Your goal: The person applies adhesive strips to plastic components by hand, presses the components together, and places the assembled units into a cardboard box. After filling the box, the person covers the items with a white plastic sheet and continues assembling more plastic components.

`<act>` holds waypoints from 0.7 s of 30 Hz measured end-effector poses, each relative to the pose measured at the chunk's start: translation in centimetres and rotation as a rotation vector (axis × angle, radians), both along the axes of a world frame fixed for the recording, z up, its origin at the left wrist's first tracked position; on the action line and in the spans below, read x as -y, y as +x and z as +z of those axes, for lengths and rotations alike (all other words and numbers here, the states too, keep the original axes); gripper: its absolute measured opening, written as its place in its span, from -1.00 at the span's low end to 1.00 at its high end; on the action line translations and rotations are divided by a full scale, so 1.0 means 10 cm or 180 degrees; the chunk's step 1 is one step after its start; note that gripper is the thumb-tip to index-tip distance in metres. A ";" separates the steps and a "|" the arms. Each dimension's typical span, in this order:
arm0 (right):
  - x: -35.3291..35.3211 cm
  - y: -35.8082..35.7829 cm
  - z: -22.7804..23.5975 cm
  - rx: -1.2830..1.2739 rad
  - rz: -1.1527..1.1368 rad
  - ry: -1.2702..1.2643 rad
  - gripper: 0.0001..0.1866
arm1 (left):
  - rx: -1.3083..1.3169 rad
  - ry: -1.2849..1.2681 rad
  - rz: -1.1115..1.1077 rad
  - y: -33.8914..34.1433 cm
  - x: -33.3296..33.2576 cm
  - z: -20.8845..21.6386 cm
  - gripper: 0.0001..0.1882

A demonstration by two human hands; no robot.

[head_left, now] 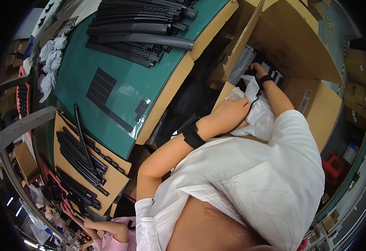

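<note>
My left hand (229, 116) is closed on a crumpled white plastic bag (260, 119) at the near edge of a large open cardboard carton (273, 39). A black band (191, 134) circles that wrist, and a thin black cord crosses the bag beside the hand. Deeper in the carton, my right hand (259, 72) has its fingers curled down at black parts (273, 75); what they grip is hidden. A black band (266, 78) sits on this wrist too. Next to the right hand lie grey-clear wrapped pieces (242, 62).
Left of the carton stands a green-topped table (72, 98) with cardboard along its edge. Long black plastic parts (141, 31) are piled on it, near flat dark strips (101, 90). More black strips (80, 154) lie on a cardboard sheet. A person in pink (116, 234) works at lower left.
</note>
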State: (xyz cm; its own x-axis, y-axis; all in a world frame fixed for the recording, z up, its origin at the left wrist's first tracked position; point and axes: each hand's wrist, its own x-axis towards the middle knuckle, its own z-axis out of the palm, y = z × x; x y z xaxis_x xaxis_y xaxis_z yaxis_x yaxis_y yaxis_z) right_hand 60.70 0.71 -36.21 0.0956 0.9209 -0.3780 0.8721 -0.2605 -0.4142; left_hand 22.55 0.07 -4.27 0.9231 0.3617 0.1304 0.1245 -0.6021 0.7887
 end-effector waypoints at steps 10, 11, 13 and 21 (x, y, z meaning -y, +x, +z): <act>0.08 -0.77 2.75 -0.3608 -0.2154 0.0727 -0.85 | -0.0417 -0.0074 0.1115 0.36 -0.26 -0.08 -0.69; 0.19 -0.87 3.02 -0.2891 -0.1404 0.1450 -0.86 | -0.0244 -0.0091 0.1238 0.41 -0.27 -0.11 -0.66; 0.11 -0.43 3.35 -0.3446 -0.2502 0.0867 -0.76 | -0.0037 -0.0034 0.1426 0.50 -0.33 -0.13 -0.64; -0.49 -1.35 5.25 -0.1453 -0.0877 0.4743 -0.95 | 0.0976 0.1376 0.2179 0.44 -0.27 0.10 -0.53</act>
